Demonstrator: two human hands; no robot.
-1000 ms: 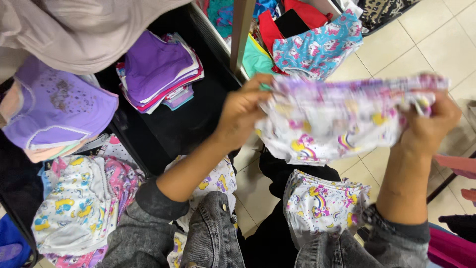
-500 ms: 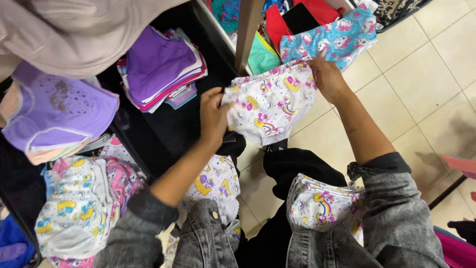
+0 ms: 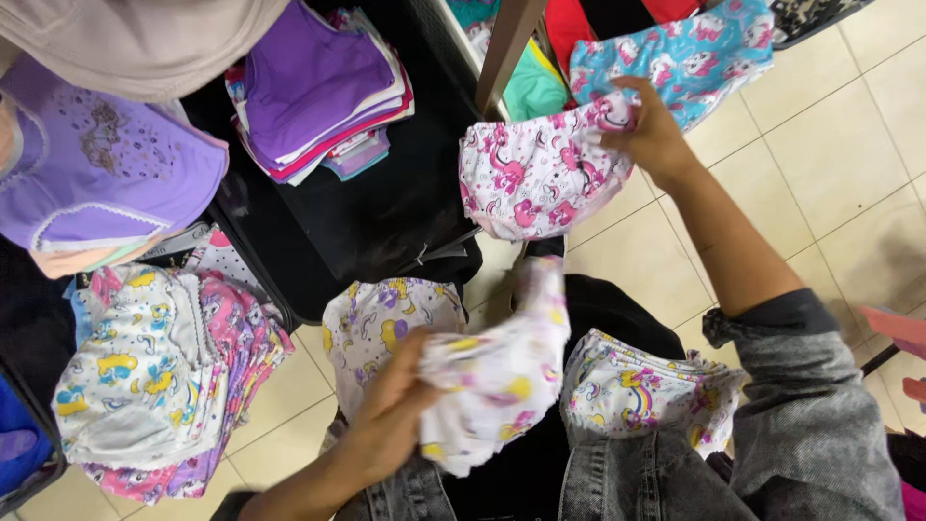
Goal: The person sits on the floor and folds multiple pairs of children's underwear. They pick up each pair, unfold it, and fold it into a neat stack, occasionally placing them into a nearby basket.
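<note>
Now the left hand (image 3: 386,425) has dropped to six o'clock, fingers clenched on the white printed cotton briefs (image 3: 497,381). Meanwhile the right hand (image 3: 651,135) has reached up to one o'clock, pinching fresh pink-printed white briefs (image 3: 535,174) — next piece up.

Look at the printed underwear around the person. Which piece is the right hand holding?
The right hand holds the white piece with pink ponies, lifted near the shelf post. The left hand grips a different white piece with yellow print.

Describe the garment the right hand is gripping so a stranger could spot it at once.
Start at the black shelf surface; by its right edge, over the tiled floor, the right hand holds a white fabric brief with pink pony prints. Nearby garments are turquoise, purple or yellow-patterned.
</note>
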